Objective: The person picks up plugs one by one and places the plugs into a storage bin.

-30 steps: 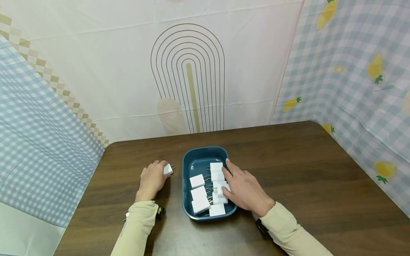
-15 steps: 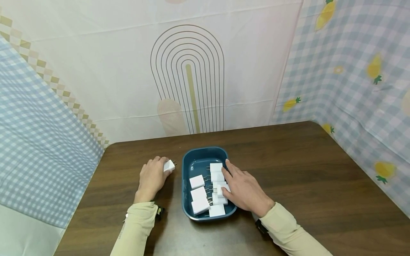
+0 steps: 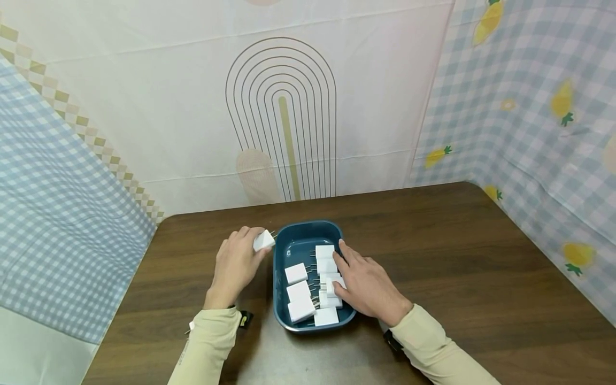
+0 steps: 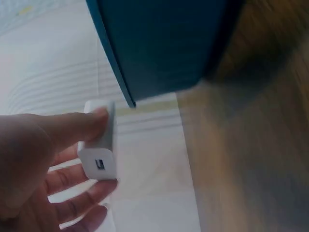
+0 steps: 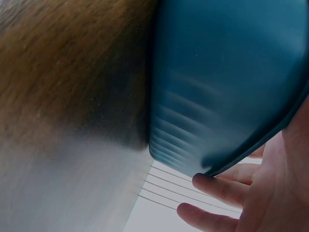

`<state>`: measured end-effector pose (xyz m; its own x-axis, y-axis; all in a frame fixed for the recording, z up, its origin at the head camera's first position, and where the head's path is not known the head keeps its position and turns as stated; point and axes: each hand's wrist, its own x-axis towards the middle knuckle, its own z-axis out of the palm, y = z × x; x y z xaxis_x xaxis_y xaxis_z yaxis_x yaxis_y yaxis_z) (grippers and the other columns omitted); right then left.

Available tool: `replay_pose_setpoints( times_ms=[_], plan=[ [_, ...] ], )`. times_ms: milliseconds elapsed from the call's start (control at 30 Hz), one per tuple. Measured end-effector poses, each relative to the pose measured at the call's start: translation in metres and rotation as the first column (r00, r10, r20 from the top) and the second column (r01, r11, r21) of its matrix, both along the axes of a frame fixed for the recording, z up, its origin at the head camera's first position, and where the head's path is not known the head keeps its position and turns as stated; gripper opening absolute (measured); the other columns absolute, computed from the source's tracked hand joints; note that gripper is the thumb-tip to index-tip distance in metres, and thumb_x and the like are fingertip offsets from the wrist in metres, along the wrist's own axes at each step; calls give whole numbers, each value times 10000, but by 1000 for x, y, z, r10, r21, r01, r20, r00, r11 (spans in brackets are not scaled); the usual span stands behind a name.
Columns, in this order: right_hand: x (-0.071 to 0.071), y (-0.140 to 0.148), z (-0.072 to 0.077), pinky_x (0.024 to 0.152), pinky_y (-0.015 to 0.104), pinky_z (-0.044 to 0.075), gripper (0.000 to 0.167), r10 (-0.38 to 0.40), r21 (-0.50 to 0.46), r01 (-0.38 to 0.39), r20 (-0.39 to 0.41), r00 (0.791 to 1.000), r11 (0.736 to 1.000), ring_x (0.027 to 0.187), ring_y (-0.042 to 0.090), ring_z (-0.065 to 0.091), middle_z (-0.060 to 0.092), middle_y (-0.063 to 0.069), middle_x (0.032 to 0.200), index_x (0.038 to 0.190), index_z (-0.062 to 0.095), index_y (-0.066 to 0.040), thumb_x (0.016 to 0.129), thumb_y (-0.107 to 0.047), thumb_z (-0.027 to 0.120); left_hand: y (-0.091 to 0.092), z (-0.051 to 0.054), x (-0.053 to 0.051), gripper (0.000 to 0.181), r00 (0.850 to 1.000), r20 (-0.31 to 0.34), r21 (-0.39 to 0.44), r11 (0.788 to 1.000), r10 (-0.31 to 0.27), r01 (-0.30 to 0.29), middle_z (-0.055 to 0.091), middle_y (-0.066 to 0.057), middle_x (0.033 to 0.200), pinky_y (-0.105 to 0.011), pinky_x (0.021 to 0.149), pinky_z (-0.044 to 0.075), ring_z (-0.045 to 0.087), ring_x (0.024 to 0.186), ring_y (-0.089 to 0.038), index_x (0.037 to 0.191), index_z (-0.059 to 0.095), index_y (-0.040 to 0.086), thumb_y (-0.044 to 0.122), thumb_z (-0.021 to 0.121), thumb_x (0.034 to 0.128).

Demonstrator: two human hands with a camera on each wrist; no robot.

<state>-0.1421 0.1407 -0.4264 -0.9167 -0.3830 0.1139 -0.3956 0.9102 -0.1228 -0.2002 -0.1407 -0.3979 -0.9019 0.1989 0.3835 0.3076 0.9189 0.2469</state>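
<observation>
My left hand pinches a white USB wall charger just left of the tray's rim, metal prongs pointing right. In the left wrist view, the thumb lies along this charger and its port faces the camera. A dark blue tray holds several white chargers in two rough columns. My right hand lies over the tray's right rim, fingers extended, thumb by a charger lying on top of others. The right wrist view shows fingertips at the rim; whether that thumb touches a charger cannot be made out.
The tray stands on a brown wooden table. A small white thing with a metal prong shows beside the left sleeve, mostly hidden. Patterned cloth hangs behind the table and along both sides.
My left hand has lifted the charger and carried it right and away from me, up to the tray's left rim. The right hand and the tray stay where they were.
</observation>
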Motion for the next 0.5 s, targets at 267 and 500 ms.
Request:
replay_pose_setpoints(
  times_ms=[267, 500],
  plan=[
    [0, 0, -1, 1074, 530, 471, 658, -7, 5, 7, 10, 1000, 1000, 1427, 330, 483, 350, 180, 1631, 1502, 482, -58, 974, -427, 617, 20, 0, 5, 418, 997, -19, 40, 997, -70, 71, 726, -76, 1123, -433, 811, 504, 651, 986, -270, 1240, 694, 151, 295, 816, 867],
    [0, -1, 0, 1073, 529, 472, 653, -6, -1, 6, 6, 1000, 1000, 1427, 326, 483, 349, 177, 1633, 1500, 486, -60, 975, -427, 616, 30, -4, 8, 405, 990, -10, 59, 988, -143, 143, 724, -42, 1153, -404, 815, 502, 642, 981, -228, 1253, 691, 153, 265, 805, 880]
  ],
)
